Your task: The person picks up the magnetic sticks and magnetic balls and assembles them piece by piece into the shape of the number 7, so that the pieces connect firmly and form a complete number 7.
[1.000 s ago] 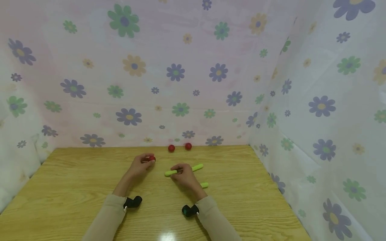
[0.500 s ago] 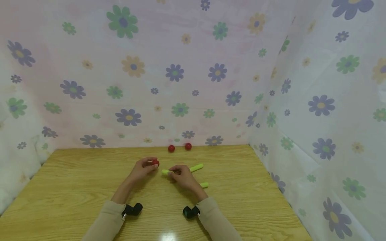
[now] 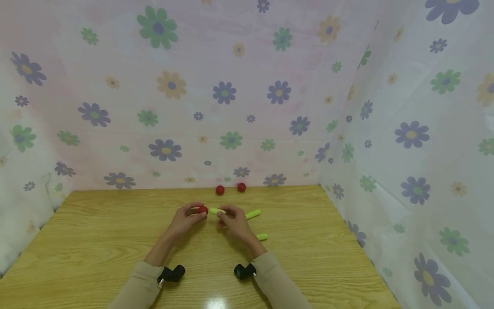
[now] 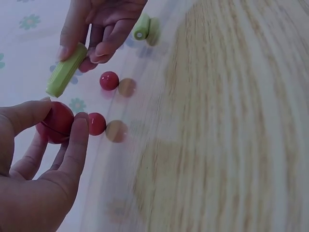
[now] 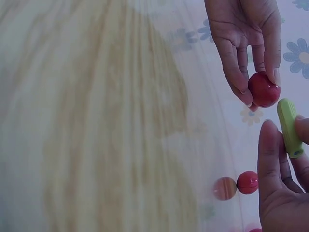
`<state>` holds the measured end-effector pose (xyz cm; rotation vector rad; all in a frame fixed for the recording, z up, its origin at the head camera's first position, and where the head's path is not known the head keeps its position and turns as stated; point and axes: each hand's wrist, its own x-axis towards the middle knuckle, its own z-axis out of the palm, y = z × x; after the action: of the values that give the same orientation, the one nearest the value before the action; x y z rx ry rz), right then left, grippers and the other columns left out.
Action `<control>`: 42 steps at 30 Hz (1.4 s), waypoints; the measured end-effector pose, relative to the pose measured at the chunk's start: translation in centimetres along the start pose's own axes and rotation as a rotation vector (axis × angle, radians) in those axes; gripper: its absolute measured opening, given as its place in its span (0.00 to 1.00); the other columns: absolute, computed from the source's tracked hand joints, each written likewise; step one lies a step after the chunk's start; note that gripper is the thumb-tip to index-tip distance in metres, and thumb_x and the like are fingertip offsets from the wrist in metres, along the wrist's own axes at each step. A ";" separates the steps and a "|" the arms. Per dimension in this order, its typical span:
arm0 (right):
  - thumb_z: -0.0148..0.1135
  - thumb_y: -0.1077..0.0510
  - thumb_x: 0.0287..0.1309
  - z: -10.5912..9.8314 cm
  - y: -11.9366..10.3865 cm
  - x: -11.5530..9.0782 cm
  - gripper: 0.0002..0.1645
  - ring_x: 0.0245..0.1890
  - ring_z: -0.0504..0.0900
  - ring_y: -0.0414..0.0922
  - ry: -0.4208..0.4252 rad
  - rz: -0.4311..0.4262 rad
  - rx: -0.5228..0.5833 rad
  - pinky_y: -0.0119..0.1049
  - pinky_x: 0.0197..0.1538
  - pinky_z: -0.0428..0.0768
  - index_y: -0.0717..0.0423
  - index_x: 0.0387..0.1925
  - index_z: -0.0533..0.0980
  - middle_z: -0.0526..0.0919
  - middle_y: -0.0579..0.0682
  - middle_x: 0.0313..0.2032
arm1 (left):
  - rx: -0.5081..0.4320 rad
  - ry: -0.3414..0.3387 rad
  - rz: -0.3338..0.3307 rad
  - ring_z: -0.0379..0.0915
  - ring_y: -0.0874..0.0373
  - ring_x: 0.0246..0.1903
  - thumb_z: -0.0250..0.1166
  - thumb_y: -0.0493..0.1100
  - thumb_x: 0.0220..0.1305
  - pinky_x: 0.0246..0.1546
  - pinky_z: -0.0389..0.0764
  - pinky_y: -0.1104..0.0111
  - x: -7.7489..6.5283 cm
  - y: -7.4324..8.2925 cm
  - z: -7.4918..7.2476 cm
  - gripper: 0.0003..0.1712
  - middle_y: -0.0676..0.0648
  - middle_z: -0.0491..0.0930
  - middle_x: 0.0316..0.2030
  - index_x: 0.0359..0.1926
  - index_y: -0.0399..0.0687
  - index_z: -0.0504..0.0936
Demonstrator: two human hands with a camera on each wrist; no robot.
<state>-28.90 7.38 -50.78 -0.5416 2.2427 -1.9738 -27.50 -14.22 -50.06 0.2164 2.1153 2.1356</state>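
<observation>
My left hand (image 3: 184,222) pinches a red ball (image 3: 203,210) between thumb and fingertips. In the left wrist view a thin seam line runs across this ball (image 4: 56,126). Just right of it, my right hand (image 3: 238,224) pinches a short light-green ribbed stick (image 3: 216,211), whose free end points at the ball. A narrow gap separates the stick's end from the ball in the head view. The right wrist view shows a small hole in the other end of the stick (image 5: 289,129). Both things are held above the table.
Two more red balls (image 3: 220,190) (image 3: 241,187) sit at the table's back edge, near the flowered cloth (image 3: 200,141). A second green stick (image 3: 253,214) lies right of my right hand. Another green stick (image 3: 263,237) is partly hidden by my right wrist. The table (image 3: 96,240) is wood-grained.
My left hand has brought the red ball rightward and slightly nearer. My right hand has raised the green stick and turned its end toward the ball, so the two are now closer together.
</observation>
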 end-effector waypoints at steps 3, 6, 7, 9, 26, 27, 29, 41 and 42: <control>0.59 0.61 0.73 0.0 0.0 0.1 0.17 0.41 0.86 0.59 0.026 0.006 0.042 0.49 0.48 0.88 0.67 0.56 0.78 0.79 0.71 0.43 | 0.012 0.015 -0.010 0.80 0.47 0.56 0.62 0.34 0.72 0.56 0.84 0.61 -0.1 -0.1 0.1 0.28 0.30 0.73 0.62 0.69 0.28 0.67; 0.59 0.62 0.73 0.1 0.1 0.2 0.17 0.41 0.87 0.54 0.032 0.020 0.079 0.49 0.49 0.88 0.68 0.57 0.78 0.80 0.62 0.41 | 0.016 0.020 -0.005 0.81 0.50 0.54 0.64 0.34 0.72 0.55 0.85 0.61 -0.1 -0.2 0.2 0.28 0.30 0.74 0.61 0.69 0.29 0.68; 0.59 0.62 0.73 0.1 0.1 0.2 0.18 0.41 0.87 0.54 0.031 0.025 0.091 0.49 0.50 0.88 0.69 0.58 0.77 0.80 0.59 0.40 | 0.014 0.018 0.002 0.81 0.51 0.53 0.64 0.34 0.71 0.55 0.85 0.60 0.0 -0.2 0.3 0.29 0.30 0.74 0.61 0.68 0.29 0.68; 0.59 0.63 0.72 0.1 0.2 0.3 0.19 0.42 0.87 0.54 0.029 0.036 0.110 0.48 0.50 0.88 0.70 0.59 0.76 0.80 0.53 0.39 | 0.007 0.012 0.016 0.82 0.51 0.52 0.64 0.33 0.71 0.55 0.85 0.60 0.0 -0.4 0.3 0.29 0.30 0.74 0.61 0.69 0.28 0.68; 0.56 0.66 0.73 0.1 0.3 0.7 0.22 0.42 0.87 0.56 0.047 0.120 0.140 0.49 0.51 0.88 0.77 0.62 0.71 0.79 0.77 0.49 | 0.023 0.034 0.026 0.80 0.52 0.54 0.65 0.34 0.71 0.56 0.85 0.61 0.2 -0.5 0.7 0.29 0.29 0.73 0.61 0.68 0.27 0.68; 0.56 0.67 0.73 0.2 0.3 0.7 0.22 0.42 0.87 0.57 0.051 0.127 0.145 0.50 0.51 0.88 0.78 0.62 0.71 0.79 0.77 0.49 | 0.023 0.034 0.024 0.80 0.51 0.54 0.65 0.34 0.71 0.56 0.84 0.61 0.2 -0.5 0.7 0.29 0.29 0.73 0.61 0.68 0.27 0.68; 0.56 0.67 0.73 0.3 0.4 0.7 0.22 0.41 0.87 0.55 0.064 0.131 0.151 0.48 0.50 0.88 0.77 0.62 0.70 0.79 0.76 0.49 | 0.021 0.033 0.023 0.81 0.49 0.54 0.64 0.35 0.72 0.56 0.84 0.61 0.1 -0.5 0.6 0.29 0.29 0.73 0.61 0.68 0.27 0.68; 0.52 0.66 0.75 0.8 0.9 0.5 0.22 0.36 0.87 0.43 0.102 0.138 0.157 0.38 0.47 0.89 0.74 0.65 0.70 0.81 0.69 0.49 | 0.065 0.060 0.048 0.81 0.54 0.53 0.65 0.36 0.72 0.52 0.85 0.69 0.3 -1.3 0.2 0.27 0.29 0.76 0.59 0.66 0.28 0.71; 0.52 0.66 0.75 0.8 0.9 0.5 0.22 0.36 0.87 0.42 0.103 0.142 0.163 0.38 0.47 0.89 0.74 0.65 0.70 0.81 0.69 0.49 | 0.071 0.067 0.046 0.81 0.51 0.54 0.65 0.36 0.71 0.52 0.84 0.70 0.4 -1.3 0.2 0.27 0.29 0.76 0.60 0.66 0.29 0.72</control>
<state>-29.31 6.50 -51.68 -0.2608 2.0855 -2.1300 -27.83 -13.96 -51.37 0.2054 2.2478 2.1235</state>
